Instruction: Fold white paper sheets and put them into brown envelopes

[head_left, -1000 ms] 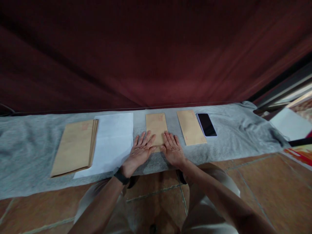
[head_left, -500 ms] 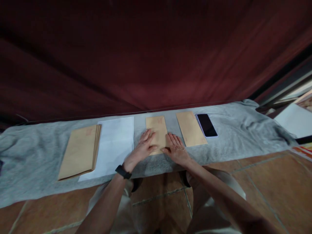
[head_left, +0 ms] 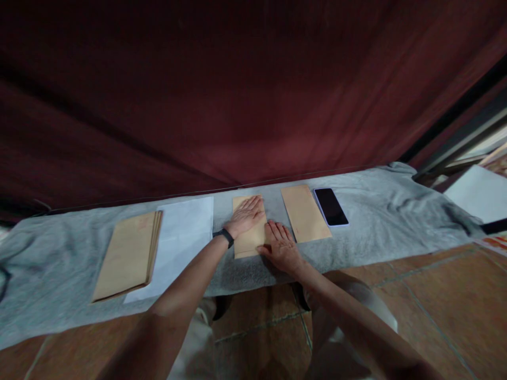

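Head view: left hand (head_left: pixel 247 214) flat, fingers spread, pressing the far end of the middle envelope (head_left: pixel 248 240) on the grey cloth (head_left: pixel 376 221); right hand (head_left: pixel 282 248) open, apparently pinning its near corner. Best kept firm and flat, edges square.

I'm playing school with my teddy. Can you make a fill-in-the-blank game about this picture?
1. The left hand lies flat on a brown ____.
2. The black phone lies right beside another envelope, on a ____ cloth.
3. Next to the stack of envelopes lies a sheet of ____ paper.
4. The right hand rests with its fingers ____.

Missing words: envelope; grey; white; open
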`<state>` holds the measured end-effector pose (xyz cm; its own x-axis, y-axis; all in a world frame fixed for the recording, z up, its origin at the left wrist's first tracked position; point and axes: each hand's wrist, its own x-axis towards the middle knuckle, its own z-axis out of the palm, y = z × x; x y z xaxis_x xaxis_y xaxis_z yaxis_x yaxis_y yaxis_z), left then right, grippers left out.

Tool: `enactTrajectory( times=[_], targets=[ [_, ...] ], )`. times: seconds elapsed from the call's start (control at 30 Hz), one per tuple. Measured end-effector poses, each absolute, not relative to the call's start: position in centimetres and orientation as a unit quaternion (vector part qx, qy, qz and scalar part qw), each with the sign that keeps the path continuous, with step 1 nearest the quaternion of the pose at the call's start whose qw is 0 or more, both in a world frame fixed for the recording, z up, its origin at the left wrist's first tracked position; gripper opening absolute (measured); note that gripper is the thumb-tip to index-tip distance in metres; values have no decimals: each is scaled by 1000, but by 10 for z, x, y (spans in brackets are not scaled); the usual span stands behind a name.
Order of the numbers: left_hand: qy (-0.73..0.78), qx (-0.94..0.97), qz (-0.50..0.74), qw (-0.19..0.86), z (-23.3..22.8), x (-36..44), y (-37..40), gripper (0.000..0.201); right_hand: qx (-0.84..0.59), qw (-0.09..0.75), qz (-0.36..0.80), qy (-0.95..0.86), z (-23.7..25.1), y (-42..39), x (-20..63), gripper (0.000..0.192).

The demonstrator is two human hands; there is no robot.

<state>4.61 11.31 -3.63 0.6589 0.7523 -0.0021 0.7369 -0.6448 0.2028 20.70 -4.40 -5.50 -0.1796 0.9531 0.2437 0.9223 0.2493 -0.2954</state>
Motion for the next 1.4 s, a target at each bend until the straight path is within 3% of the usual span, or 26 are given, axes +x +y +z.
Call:
enactTrajectory(
  times=[0.3, 0.57, 1.4],
  targets=[
    [386, 910, 7, 149, -34, 25, 58, 60, -607, 157, 70, -776, -49, -41, 211, 71],
    [501, 857, 93, 78, -46, 48, -15, 58, -599, 155, 73, -782, -53, -39, 216, 59],
    [521, 845, 95, 76, -37, 37, -30, 58, -544, 171, 104, -815, -45, -45, 198, 56]
  ],
)
